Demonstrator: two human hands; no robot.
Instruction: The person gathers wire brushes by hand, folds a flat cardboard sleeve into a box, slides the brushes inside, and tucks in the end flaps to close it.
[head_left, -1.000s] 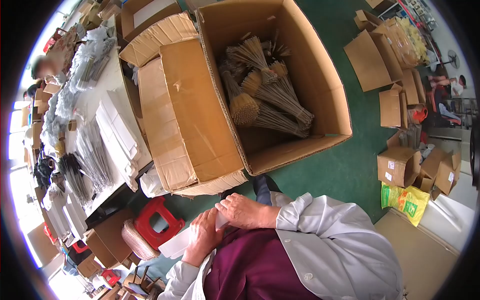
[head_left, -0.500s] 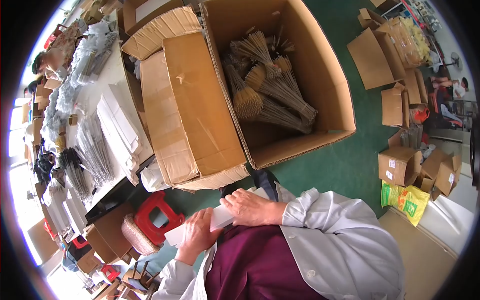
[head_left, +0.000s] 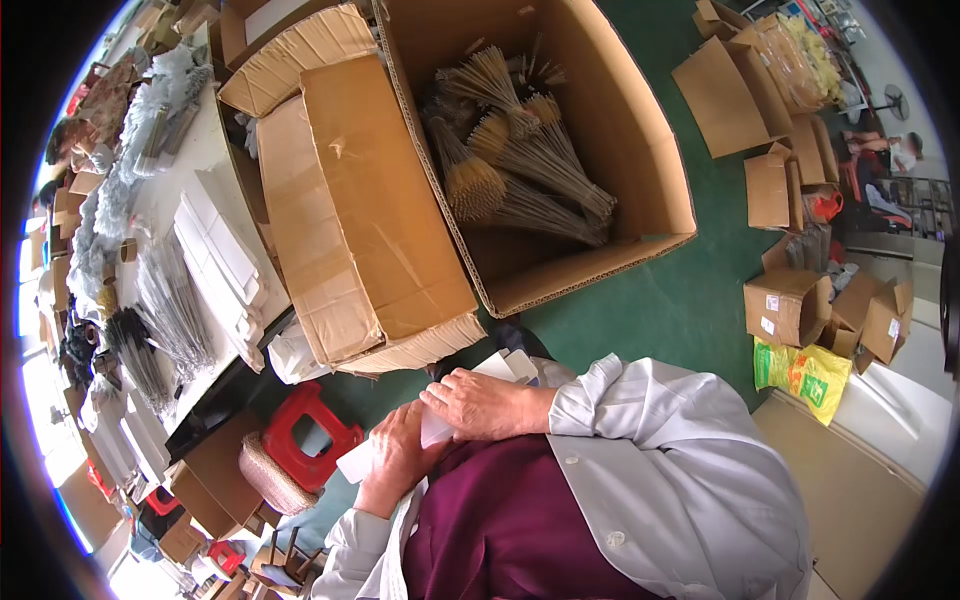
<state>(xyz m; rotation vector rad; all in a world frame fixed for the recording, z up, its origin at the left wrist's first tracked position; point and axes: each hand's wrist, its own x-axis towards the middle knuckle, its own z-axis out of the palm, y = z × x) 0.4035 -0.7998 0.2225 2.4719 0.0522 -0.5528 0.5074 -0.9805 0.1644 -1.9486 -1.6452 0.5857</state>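
Observation:
Close against my body, both hands are closed on a long white box (head_left: 515, 367), with its end flaps showing at the upper right. My left hand (head_left: 398, 446) wraps round the lower left part of it. On its middle lies my right hand (head_left: 480, 403), fingers bent over the top and touching the left fingers. The hands cover most of the box. Beyond them a large open carton (head_left: 640, 150) holds several bundles of thin sticks (head_left: 550, 165), some with tan tips.
A closed brown carton (head_left: 375, 200) adjoins the open one. Left of it, a table (head_left: 190, 330) bears white boxes and wire bundles. A red stool (head_left: 310, 435) stands at lower left. More cartons (head_left: 785, 305) and a yellow bag (head_left: 803, 380) are on the right. Other people sit farther away.
My hands have come closer together on the white box, and its flapped end shows more beyond my right hand. The view has shifted, so the cartons appear farther left and higher.

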